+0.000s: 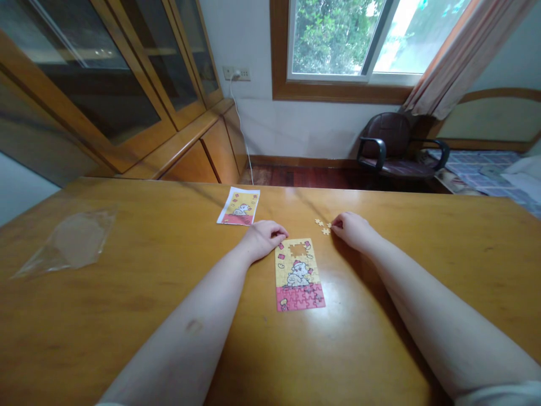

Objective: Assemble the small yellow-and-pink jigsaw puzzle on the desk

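Observation:
A nearly filled jigsaw puzzle (296,293) lies on the wooden table, showing a white cartoon animal in a red hat over yellow and pink. Near its top edge is a gap where the table shows through. My left hand (262,239) is curled closed at the puzzle's upper left corner, fingertips on its edge. To the right of the puzzle, my right hand (351,230) pinches a yellow puzzle piece (329,225), partly hidden by the fingertips. Beside it lie loose puzzle pieces (319,222) in a small group.
A printed reference picture (240,207) with the same design lies beyond my left hand. A clear plastic bag (76,239) rests at the table's left. Past the far edge stand a glass-fronted cabinet (186,121) and an office chair (391,141).

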{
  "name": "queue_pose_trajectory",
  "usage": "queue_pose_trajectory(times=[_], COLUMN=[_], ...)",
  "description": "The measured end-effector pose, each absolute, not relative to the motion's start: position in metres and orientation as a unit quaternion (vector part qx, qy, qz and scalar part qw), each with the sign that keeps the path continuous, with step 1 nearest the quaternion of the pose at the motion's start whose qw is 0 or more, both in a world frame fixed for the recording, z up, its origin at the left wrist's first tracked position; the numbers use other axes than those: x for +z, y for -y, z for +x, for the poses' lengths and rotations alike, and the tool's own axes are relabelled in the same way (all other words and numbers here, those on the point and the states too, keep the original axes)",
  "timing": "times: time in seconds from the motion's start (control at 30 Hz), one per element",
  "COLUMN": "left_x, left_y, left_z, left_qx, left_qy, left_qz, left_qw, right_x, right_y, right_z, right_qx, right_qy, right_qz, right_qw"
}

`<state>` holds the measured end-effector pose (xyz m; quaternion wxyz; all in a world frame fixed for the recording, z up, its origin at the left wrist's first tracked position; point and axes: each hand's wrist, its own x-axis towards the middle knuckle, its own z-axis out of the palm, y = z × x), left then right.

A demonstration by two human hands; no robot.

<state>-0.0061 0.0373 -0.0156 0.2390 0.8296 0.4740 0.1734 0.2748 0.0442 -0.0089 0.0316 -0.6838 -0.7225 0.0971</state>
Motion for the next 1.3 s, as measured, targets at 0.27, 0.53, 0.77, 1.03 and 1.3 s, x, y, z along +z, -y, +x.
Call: queue_pose_trajectory(times=[0.27,0.53,0.77,1.03,1.3], left_x=[-0.019,-0.018,-0.016,-0.016,-0.019], left_y=[-0.039,-0.039,-0.038,-0.038,-0.039], left_z=[-0.008,-0.007,-0.007,-0.007,-0.008], left_qx=[0.171,0.176,0.169,0.172,0.177], left_qy=[-0.473,-0.469,-0.476,-0.475,-0.469], left_qz=[0.830,0.830,0.827,0.827,0.832], left_qw=[0.242,0.245,0.249,0.245,0.237], right_x=[-0.005,0.002,0.012,0.020,0.017], right_y=[-0.042,-0.037,-0.033,-0.023,0.006], right_z=[0.280,0.276,0.276,0.265,0.225], right_qx=[0.191,0.205,0.217,0.252,0.350], right_qy=[0.721,0.720,0.716,0.727,0.766], right_qz=[-0.664,-0.660,-0.663,-0.634,-0.532], right_qw=[0.051,0.060,0.017,0.081,0.092])
